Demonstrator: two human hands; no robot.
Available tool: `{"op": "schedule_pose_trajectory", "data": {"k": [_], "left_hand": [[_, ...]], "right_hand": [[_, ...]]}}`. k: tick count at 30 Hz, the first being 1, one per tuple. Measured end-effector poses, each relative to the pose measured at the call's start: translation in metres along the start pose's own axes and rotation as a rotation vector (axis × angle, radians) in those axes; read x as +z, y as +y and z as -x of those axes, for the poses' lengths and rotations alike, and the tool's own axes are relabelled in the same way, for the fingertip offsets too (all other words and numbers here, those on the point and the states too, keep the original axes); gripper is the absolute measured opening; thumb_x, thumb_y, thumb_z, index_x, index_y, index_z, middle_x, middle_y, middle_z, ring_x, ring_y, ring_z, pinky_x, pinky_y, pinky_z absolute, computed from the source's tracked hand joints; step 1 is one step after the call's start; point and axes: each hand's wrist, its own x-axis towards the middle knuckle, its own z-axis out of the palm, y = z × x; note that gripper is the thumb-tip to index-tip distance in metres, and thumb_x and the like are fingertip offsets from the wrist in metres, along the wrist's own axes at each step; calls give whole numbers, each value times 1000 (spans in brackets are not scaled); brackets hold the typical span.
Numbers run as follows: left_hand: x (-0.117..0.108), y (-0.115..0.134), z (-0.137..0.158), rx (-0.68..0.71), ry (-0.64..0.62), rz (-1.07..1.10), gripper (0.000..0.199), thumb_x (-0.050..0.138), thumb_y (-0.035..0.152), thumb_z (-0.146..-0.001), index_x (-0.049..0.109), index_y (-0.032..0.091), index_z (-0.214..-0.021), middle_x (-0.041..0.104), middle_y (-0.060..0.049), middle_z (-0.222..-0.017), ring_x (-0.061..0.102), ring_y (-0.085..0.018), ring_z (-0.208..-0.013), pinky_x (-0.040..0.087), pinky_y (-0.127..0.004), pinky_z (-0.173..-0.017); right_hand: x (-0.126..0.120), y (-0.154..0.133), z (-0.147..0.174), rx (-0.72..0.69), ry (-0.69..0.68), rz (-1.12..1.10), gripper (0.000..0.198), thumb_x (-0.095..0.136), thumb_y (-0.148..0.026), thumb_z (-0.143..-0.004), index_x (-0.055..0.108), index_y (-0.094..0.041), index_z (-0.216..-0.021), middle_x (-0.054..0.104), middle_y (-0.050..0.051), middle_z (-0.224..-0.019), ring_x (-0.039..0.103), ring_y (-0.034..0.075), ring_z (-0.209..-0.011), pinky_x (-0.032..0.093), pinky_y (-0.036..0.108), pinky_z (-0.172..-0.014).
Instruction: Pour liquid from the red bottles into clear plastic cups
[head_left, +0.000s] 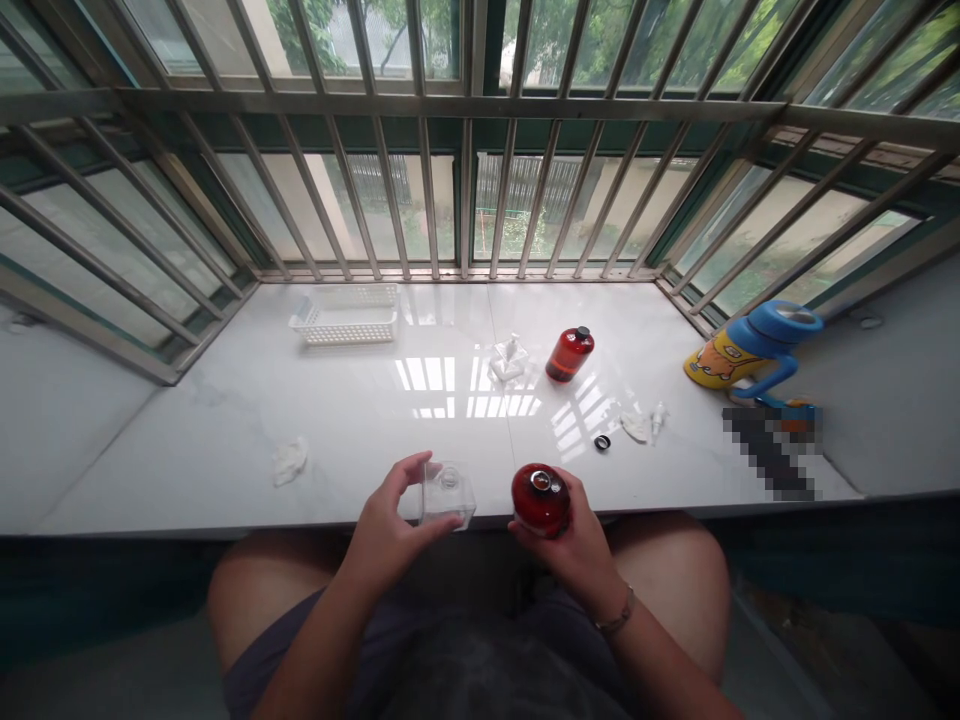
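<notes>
My left hand (394, 525) grips a clear, square-sided bottle (448, 492) between thumb and fingers at the counter's front edge. Its neck opening faces up toward me, and no cap is on it. In my right hand (574, 530) is a round red bottle (540, 500), fingers wrapped about its side, its open mouth turned up toward me. The two bottles are a short gap apart. A small black ring-shaped cap (602, 442) lies on the counter beyond my right hand. Near it are a crumpled tissue (634, 428) and a small clear pump nozzle (658, 420).
A second red bottle (570, 355) with a black cap stands farther back beside a clear pump-top bottle (510, 358). On the white counter (225, 420) are a white basket (345, 315), a crumpled tissue (290, 462) and a yellow-blue flask (750, 345). Metal bars (465, 108) close off the back.
</notes>
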Motion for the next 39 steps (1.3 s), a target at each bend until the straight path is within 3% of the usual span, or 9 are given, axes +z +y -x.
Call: {"op": "schedule_pose_trajectory", "data": {"k": [5, 10, 20, 33, 39], "left_hand": [[6, 8, 13, 144, -23, -176, 77, 96, 52, -73, 66, 32, -141, 73, -10, -142, 60, -41, -145, 48, -63, -122], [12, 16, 18, 307, -8, -179, 76, 97, 44, -75, 65, 33, -143, 75, -8, -140, 67, -36, -138, 39, -63, -130], [16, 19, 21, 355, 5, -204, 76, 95, 45, -79, 61, 33, -146, 75, -8, -141, 65, -37, -141, 35, -66, -131], [17, 16, 20, 351, 0, -221, 77, 96, 43, -78, 61, 32, -145, 75, -9, -140, 65, -37, -141, 36, -68, -130], [19, 14, 19, 362, -13, -243, 77, 95, 42, -79, 59, 30, -146, 74, -9, -141, 68, -35, -137, 34, -68, -131]], "right_hand": [[-3, -1, -2, -39, -13, 79, 81, 93, -51, -76, 53, -27, -142, 72, 12, -134, 73, 33, -120, 63, 51, -102], [-8, -1, -8, -155, -20, 157, 76, 90, -42, -80, 53, -29, -146, 70, 11, -139, 71, 34, -124, 61, 53, -106], [-21, -17, -21, -488, -84, 333, 81, 80, -22, -89, 40, -36, -159, 66, 12, -145, 65, 36, -134, 55, 63, -111], [-28, -33, -33, -627, -72, 475, 76, 70, -15, -92, 44, -35, -160, 68, 12, -142, 66, 35, -130, 50, 64, -113], [-31, -33, -38, -700, -67, 557, 65, 70, -15, -94, 51, -26, -156, 68, 14, -144, 64, 34, -133, 47, 62, -116]]}}
